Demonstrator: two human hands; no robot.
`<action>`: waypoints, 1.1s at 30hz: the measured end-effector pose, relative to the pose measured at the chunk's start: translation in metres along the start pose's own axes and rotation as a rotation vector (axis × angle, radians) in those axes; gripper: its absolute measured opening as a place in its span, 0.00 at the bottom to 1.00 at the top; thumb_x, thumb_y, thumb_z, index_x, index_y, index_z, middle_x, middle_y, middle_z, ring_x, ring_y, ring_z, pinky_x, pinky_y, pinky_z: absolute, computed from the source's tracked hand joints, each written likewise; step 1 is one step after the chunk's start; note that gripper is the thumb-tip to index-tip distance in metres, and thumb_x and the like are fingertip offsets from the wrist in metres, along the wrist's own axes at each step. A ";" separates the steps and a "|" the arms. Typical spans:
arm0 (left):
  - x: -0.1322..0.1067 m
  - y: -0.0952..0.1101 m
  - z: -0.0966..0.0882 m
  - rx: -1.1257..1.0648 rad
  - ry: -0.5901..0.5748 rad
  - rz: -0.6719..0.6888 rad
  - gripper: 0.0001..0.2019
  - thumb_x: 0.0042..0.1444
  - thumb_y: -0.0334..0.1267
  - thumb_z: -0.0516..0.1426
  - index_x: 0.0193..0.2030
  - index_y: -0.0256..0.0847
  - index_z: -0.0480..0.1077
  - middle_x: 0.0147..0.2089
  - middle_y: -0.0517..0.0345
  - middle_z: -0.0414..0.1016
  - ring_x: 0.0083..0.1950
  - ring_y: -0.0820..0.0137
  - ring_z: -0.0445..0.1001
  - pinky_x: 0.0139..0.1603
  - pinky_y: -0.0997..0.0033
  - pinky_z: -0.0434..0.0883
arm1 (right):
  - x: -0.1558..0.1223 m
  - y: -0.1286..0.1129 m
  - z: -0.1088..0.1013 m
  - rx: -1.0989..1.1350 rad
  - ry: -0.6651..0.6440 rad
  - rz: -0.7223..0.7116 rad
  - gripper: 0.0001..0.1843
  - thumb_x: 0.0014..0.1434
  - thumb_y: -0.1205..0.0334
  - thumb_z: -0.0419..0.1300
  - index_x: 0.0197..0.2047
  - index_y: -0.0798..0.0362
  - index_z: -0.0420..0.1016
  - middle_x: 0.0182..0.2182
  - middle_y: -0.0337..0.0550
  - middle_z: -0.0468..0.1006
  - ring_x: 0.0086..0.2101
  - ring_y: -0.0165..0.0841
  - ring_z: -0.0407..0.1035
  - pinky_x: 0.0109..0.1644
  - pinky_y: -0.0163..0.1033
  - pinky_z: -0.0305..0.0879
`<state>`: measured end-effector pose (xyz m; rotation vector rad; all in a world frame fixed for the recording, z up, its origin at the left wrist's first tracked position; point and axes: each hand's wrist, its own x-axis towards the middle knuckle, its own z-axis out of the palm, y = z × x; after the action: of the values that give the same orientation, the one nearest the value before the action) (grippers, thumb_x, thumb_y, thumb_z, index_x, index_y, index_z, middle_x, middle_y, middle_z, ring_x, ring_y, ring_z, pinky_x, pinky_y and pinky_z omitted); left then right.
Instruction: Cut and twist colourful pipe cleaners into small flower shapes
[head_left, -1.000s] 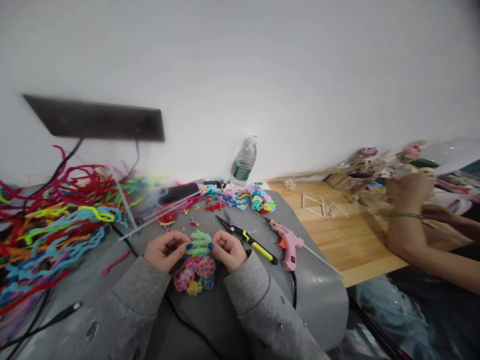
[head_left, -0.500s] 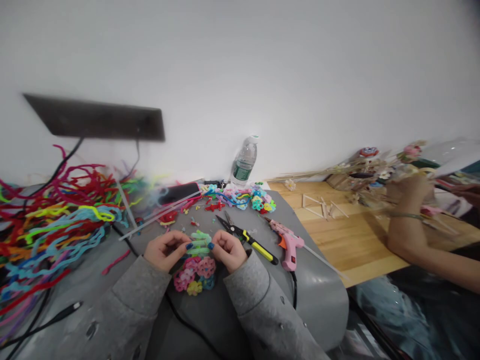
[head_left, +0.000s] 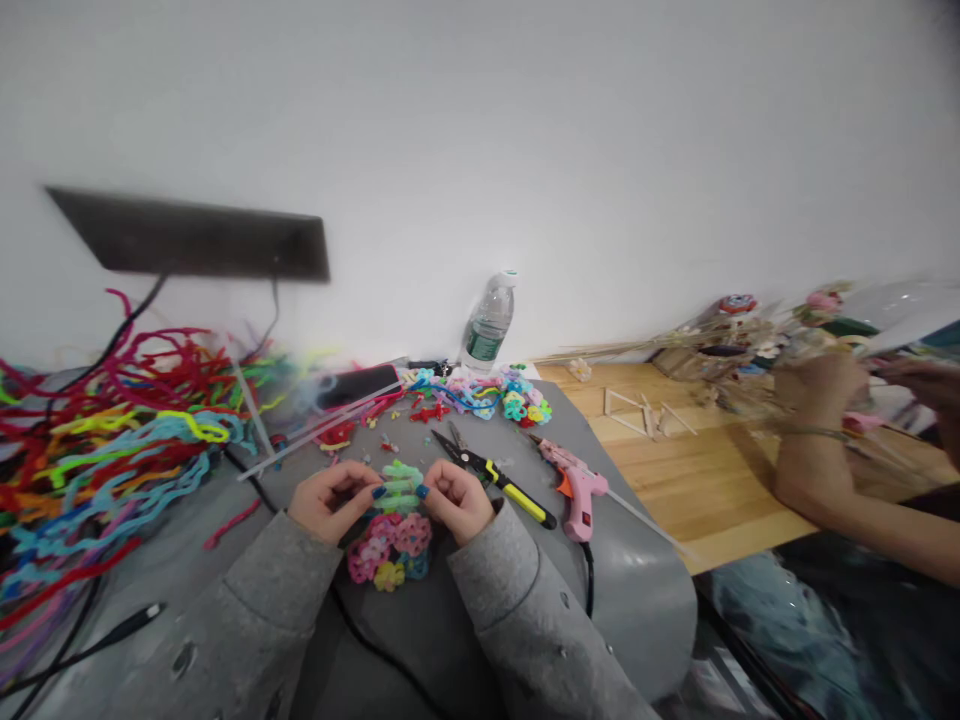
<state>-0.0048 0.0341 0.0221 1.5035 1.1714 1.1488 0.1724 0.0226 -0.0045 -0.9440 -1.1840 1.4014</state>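
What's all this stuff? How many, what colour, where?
Wall: 1, white, behind
Panel: 1, dark, upper left
Work surface: 1, gray, front
Wooden table: 1, brown, right
Fuzzy strips: many, mixed, left
Cables: several, black, scattered
Rods: several, clear, centre left
Bottle: 1, clear, by wall
Craft flowers: many, mixed, back
Pliers: 1, black and yellow, centre
Glue gun: 1, pink, right
Sticks: several, pale, wooden table
Other person's arms: 2, bare, right
Flower cluster: 1, mixed, front
Green piece: 1, green, centre
Left hand: 1, blue nail, at green piece
Right hand: 1, blue nail, at green piece
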 end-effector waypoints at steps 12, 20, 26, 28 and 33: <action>0.000 -0.002 0.001 -0.011 0.019 0.001 0.06 0.45 0.38 0.59 0.27 0.37 0.74 0.24 0.58 0.77 0.26 0.72 0.73 0.30 0.76 0.69 | 0.000 0.000 0.000 -0.013 0.003 0.001 0.23 0.49 0.42 0.62 0.25 0.53 0.60 0.16 0.29 0.57 0.17 0.22 0.46 0.20 0.31 0.41; 0.000 -0.001 0.001 -0.051 0.013 0.000 0.05 0.45 0.37 0.60 0.27 0.37 0.74 0.24 0.58 0.77 0.26 0.73 0.73 0.30 0.76 0.69 | 0.000 -0.001 0.000 -0.041 0.010 0.006 0.22 0.50 0.42 0.61 0.25 0.52 0.59 0.15 0.28 0.56 0.16 0.22 0.46 0.20 0.31 0.41; 0.000 -0.001 0.001 -0.031 0.004 -0.004 0.06 0.45 0.37 0.59 0.27 0.37 0.73 0.24 0.58 0.77 0.26 0.72 0.73 0.30 0.75 0.70 | -0.001 -0.002 0.002 -0.020 0.023 -0.007 0.23 0.49 0.42 0.62 0.25 0.52 0.60 0.15 0.28 0.56 0.16 0.21 0.45 0.20 0.31 0.40; 0.000 -0.002 0.001 -0.024 0.004 -0.007 0.06 0.45 0.38 0.59 0.27 0.37 0.74 0.24 0.57 0.77 0.26 0.72 0.73 0.30 0.75 0.69 | -0.001 -0.002 0.002 -0.020 0.023 -0.005 0.23 0.49 0.42 0.62 0.25 0.52 0.60 0.15 0.28 0.56 0.16 0.21 0.45 0.20 0.31 0.40; 0.000 -0.002 0.001 -0.012 0.011 -0.006 0.07 0.45 0.39 0.60 0.27 0.37 0.74 0.25 0.57 0.77 0.26 0.72 0.73 0.30 0.75 0.69 | -0.001 -0.003 0.003 -0.014 0.022 0.001 0.23 0.48 0.42 0.62 0.25 0.53 0.60 0.15 0.28 0.56 0.17 0.21 0.45 0.20 0.31 0.39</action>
<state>-0.0046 0.0345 0.0198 1.4854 1.1740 1.1587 0.1706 0.0207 -0.0011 -0.9673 -1.1782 1.3826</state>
